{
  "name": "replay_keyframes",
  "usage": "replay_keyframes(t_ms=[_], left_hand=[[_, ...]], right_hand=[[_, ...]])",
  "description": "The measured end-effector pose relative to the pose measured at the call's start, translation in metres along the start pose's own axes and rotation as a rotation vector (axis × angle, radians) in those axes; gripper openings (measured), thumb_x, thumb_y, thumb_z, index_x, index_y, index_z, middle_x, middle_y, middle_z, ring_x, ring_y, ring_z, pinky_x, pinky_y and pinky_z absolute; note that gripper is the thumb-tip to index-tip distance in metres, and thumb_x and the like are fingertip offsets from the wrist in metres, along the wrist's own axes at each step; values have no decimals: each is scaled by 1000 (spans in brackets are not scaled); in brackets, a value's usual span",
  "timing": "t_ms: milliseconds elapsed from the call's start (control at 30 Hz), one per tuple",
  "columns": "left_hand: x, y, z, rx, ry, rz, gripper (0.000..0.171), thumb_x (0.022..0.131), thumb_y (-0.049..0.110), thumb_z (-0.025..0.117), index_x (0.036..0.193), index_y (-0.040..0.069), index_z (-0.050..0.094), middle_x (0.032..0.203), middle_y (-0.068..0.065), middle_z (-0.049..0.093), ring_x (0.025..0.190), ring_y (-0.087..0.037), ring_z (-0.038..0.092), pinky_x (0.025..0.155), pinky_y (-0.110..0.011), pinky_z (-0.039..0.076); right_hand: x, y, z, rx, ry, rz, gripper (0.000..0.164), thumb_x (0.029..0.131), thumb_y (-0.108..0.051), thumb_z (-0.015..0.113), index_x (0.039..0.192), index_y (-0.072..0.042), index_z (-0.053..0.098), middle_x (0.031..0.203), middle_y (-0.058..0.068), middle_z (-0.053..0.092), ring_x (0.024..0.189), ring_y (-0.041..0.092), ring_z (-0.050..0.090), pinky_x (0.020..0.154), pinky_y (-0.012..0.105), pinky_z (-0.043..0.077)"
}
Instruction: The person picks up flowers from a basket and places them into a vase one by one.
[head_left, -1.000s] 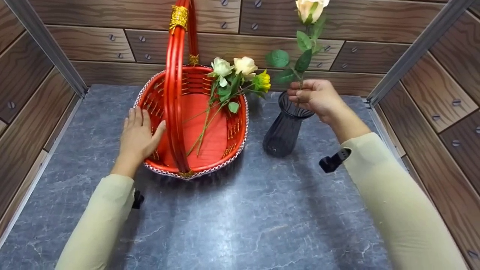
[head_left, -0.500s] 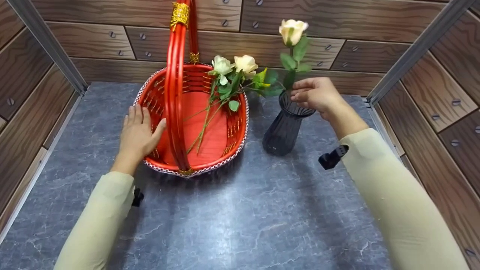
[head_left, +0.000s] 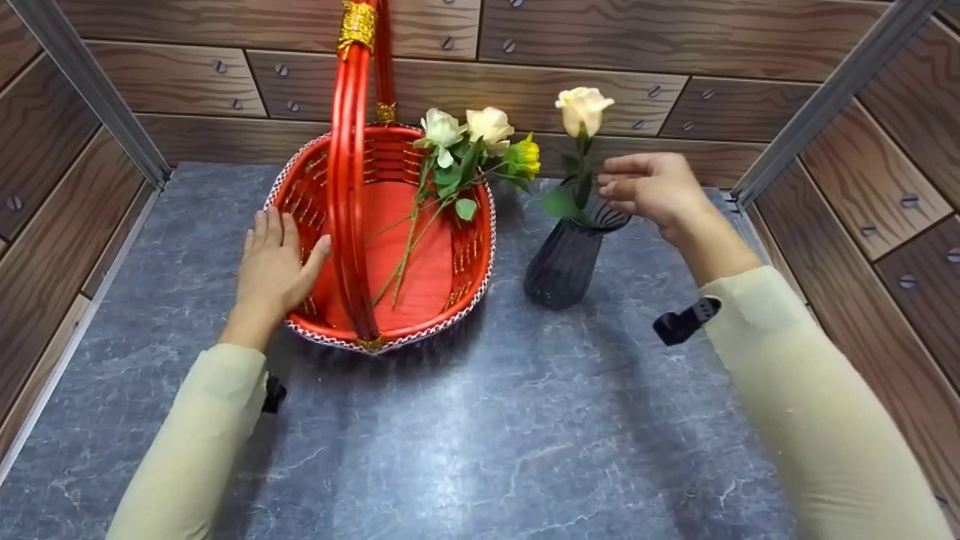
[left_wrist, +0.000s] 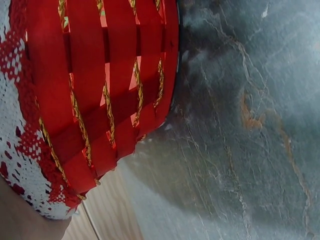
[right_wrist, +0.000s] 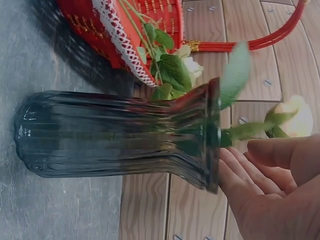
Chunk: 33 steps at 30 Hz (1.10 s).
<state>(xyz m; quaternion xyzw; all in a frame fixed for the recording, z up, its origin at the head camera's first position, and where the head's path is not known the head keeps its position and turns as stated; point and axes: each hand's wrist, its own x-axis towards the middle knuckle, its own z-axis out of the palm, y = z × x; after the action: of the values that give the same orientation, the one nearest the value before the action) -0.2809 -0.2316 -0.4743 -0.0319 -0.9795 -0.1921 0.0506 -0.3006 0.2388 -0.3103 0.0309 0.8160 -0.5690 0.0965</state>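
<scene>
My left hand [head_left: 271,262] rests on the left rim of a red woven basket [head_left: 409,334], its fingers straight and the thumb reaching over the inner side. A cream rose [head_left: 583,111] stands upright in a dark ribbed glass vase [head_left: 562,266]; in the right wrist view its stem [right_wrist: 95,135] runs down inside the glass. Beside the vase's mouth is my right hand [head_left: 652,187], fingers loosely extended and holding nothing. Inside the basket lie a white flower [head_left: 441,127], another cream rose [head_left: 489,126] and a yellow flower [head_left: 523,156], heads over the far right rim.
The basket's tall red handle [head_left: 351,187] arches over it, wrapped in gold. A grey marbled tabletop [head_left: 450,442] carries everything. Wood-patterned panels [head_left: 540,90] close in the back and sides, with metal posts [head_left: 840,97] at the corners.
The cream rose has gone down into the vase, its head lower than before. My right hand has let go of the stem and drawn slightly right. The left hand stays on the basket.
</scene>
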Motion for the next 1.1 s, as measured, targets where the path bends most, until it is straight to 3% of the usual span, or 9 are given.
replay_keyframes(t_ms=[67,167,267,433,633,800,1100], left_hand=[[0,0,-1,0,-1,-1,96,100,69,20,153,-12,19,161,-33,7,151,-47,-1,122,-58,3],[0,0,-2,3,-4,-5,97,99,69,20,153,-11,19,161,-33,7,151,-46,-1,122,-58,2],[1,1,-2,2,-2,-3,97,99,69,20,153,-11,19,161,-33,7,151,-47,-1,122,-58,2],[2,1,-1,1,7,1,97,99,69,20,153,-11,20,161,-33,8,151,-46,1,122,-58,3],[3,0,-1,-1,20,0,98,99,70,22,153,-12,21,161,-33,9,151,-47,2,122,-58,4],[3,-1,-1,-4,17,-3,99,99,70,21,153,-12,21,161,-33,8,151,-47,1,122,-57,3],[1,0,2,-6,1,-9,95,100,68,21,154,-11,18,162,-32,6,151,-46,-1,122,-58,3]], right_hand=[[-4,0,-3,44,-1,-11,49,97,4,55,144,10,43,139,27,55,92,4,69,90,25,55],[-9,2,-6,145,-11,-28,48,96,5,56,142,12,44,120,17,69,89,7,71,88,27,57],[-14,4,-5,233,-26,-37,47,96,6,57,140,14,45,104,6,74,91,12,73,87,29,57],[-21,4,6,321,-59,-42,43,98,3,56,138,14,47,113,15,73,100,21,73,90,33,57],[-28,0,35,427,-150,-75,40,98,2,55,136,14,49,115,18,72,105,27,71,93,37,55],[-30,-2,66,409,-240,-89,37,99,1,55,134,11,53,120,21,69,109,28,69,94,38,55],[-20,9,123,465,-362,-6,36,99,-1,55,134,6,55,126,24,65,116,34,65,100,43,51]])
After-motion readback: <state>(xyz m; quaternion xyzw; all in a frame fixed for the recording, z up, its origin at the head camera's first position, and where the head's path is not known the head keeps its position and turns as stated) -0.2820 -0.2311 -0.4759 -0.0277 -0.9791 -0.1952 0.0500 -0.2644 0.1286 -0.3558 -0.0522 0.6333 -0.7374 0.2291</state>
